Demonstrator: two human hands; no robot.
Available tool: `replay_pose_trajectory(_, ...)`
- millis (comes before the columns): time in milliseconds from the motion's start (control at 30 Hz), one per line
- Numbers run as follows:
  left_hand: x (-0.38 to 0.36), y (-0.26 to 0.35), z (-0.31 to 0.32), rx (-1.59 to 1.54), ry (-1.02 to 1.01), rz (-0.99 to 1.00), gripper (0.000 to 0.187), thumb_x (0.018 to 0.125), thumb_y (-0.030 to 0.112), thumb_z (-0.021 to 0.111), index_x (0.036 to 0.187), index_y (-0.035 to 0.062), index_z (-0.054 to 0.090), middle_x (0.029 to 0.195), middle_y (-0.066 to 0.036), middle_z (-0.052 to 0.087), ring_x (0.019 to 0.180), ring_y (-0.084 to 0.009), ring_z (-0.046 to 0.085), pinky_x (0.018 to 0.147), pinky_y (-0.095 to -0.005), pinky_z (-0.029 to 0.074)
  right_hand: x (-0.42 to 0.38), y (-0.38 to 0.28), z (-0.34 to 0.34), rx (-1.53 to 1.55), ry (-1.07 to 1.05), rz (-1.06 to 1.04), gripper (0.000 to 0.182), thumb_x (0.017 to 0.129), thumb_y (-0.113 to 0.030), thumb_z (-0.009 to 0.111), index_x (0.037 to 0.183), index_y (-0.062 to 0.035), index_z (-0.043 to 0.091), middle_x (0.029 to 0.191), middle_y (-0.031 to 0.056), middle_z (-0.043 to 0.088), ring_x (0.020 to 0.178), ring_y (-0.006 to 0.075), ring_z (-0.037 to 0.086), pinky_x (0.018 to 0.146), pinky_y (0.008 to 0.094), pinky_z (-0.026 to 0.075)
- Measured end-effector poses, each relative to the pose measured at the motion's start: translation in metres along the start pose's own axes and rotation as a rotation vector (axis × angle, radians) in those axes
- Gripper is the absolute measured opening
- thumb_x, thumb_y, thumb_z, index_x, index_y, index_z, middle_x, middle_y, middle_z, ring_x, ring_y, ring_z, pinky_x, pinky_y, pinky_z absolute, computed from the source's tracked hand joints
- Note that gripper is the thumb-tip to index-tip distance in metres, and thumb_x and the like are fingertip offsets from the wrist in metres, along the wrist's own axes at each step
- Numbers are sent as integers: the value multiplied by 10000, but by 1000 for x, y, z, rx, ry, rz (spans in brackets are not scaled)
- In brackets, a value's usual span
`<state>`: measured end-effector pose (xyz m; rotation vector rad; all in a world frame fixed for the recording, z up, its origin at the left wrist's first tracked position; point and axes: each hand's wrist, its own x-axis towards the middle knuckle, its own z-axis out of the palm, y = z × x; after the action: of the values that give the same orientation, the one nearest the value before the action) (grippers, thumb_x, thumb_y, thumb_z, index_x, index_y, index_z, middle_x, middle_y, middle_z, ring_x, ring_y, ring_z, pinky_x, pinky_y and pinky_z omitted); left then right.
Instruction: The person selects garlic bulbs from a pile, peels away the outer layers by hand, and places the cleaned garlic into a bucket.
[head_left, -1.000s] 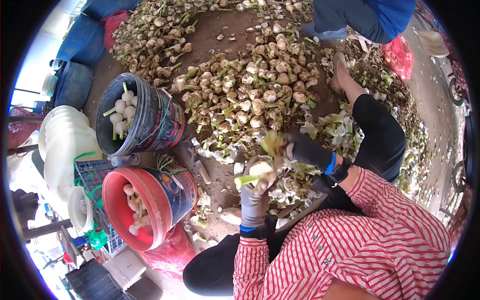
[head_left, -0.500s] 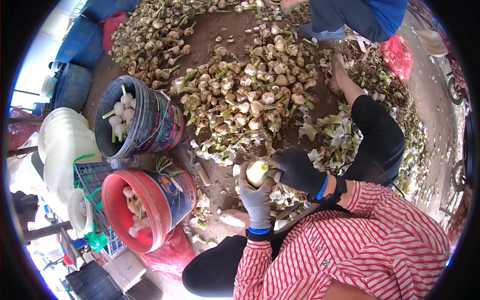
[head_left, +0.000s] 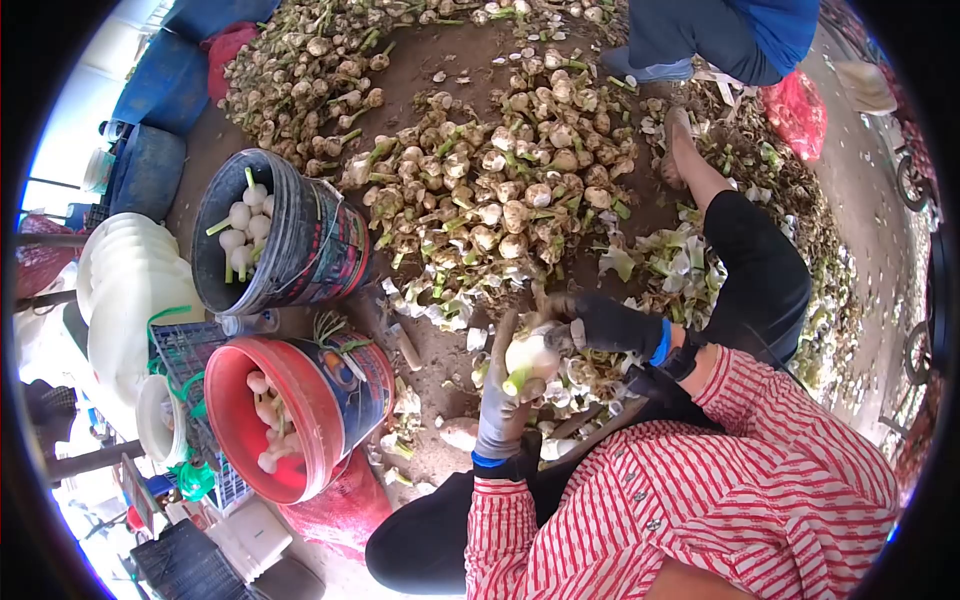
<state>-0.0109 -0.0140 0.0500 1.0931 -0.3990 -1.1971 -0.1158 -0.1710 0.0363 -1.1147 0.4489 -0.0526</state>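
Note:
A peeled white garlic bulb [head_left: 534, 357] with a short green stem stub sits in my left hand [head_left: 499, 408], which wears a grey glove. The stub points down and to the left. My left fingers lie along the bulb's side and the thumb crosses below it. My right hand [head_left: 612, 326], in a dark glove, is closed at the bulb's upper right side. A small pale patch shows at its fingertips, but I cannot make out what it is. Loose garlic skins [head_left: 580, 385] lie beneath both hands.
Unpeeled garlic [head_left: 500, 190] is heaped ahead. A black bucket [head_left: 275, 300] and a red bucket [head_left: 325, 440], both holding peeled bulbs, stand at left. Peelings [head_left: 680, 255] lie at right, near a bare foot [head_left: 674, 150]. Another person's leg [head_left: 680, 40] is at the top.
The garlic bulb has turned, its green stub swinging from the upper right to the lower left. My right hand has shifted slightly up and right. The other person's hand has left the top edge.

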Motion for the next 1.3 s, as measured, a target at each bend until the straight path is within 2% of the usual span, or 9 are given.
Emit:
replay_pose_trajectory(300, 6, -37, -24, -297, 368, -97, 454, 893, 374, 467, 1187, 29, 488, 1044, -90, 581, 926, -189, 572, 808, -313, 467, -13, 33, 31, -520, 73, -565, 212, 680, 108, 509, 846, -14, 553, 791, 64, 550, 694, 126, 580, 594, 261, 462)
replay_pose_trajectory(333, 4, -39, -29, -408, 330, -105, 414, 888, 356, 470, 1148, 36, 509, 1033, -84, 586, 921, -181, 571, 786, -316, 473, -15, 34, 30, -125, -6, -235, 160, 731, 31, 557, 878, -32, 553, 827, 49, 558, 737, 127, 579, 619, 264, 470)
replay_pose_trajectory(500, -2, -39, -44, -997, 35, 36, 208, 847, 279, 487, 923, 96, 551, 829, -31, 535, 688, -115, 509, 527, -207, 398, -24, -10, 16, 630, -335, -394, 422, 850, -375, 568, 1091, -30, 536, 1014, 130, 569, 960, 221, 560, 760, 362, 494)
replay_pose_trajectory(633, 4, -30, -15, -423, 653, 66, 347, 889, 368, 474, 963, 39, 556, 870, -66, 579, 758, -140, 568, 530, -221, 459, -33, -14, 15, -68, -390, -270, 348, 813, -263, 629, 1079, -49, 559, 1018, 125, 581, 850, 233, 595, 677, 352, 485)
replay_pose_trajectory(733, -1, -18, -1, 139, 764, 136, 456, 858, 445, 541, 854, -9, 581, 738, -32, 576, 660, -95, 550, 586, -226, 455, -14, -1, 36, -941, 210, -561, 328, 683, -180, 672, 943, -24, 546, 797, 154, 557, 721, 296, 581, 608, 376, 447)
replay_pose_trajectory(900, 0, -23, -4, 345, 815, 403, 398, 850, 386, 587, 807, -10, 581, 675, 10, 546, 608, -50, 456, 550, -201, 374, -6, 5, 51, -1062, 307, -543, 214, 693, -69, 596, 892, -19, 536, 775, 123, 563, 678, 276, 576, 581, 338, 447)
replay_pose_trajectory(1000, -5, -20, -9, 351, 677, 419, 386, 862, 380, 570, 784, 2, 564, 688, 14, 553, 610, -56, 471, 548, -214, 388, 5, 38, 26, -25, 205, -120, 129, 804, -62, 511, 917, -2, 530, 823, 61, 591, 728, 106, 548, 644, 266, 443)
replay_pose_trajectory(1133, -5, -27, -15, 76, 668, 303, 301, 870, 288, 578, 860, -13, 595, 765, 6, 579, 682, -46, 503, 609, -200, 421, 5, 43, -2, 302, 104, -125, 201, 727, 49, 482, 911, -18, 528, 838, 84, 566, 731, 168, 581, 618, 256, 469)
replay_pose_trajectory(1300, -1, -23, -4, 338, 706, 392, 303, 849, 293, 611, 856, -10, 599, 734, 12, 569, 657, -47, 509, 578, -200, 418, -11, 2, 44, -777, 255, -469, 134, 730, -11, 548, 864, -19, 549, 818, 92, 568, 709, 186, 588, 615, 261, 460)
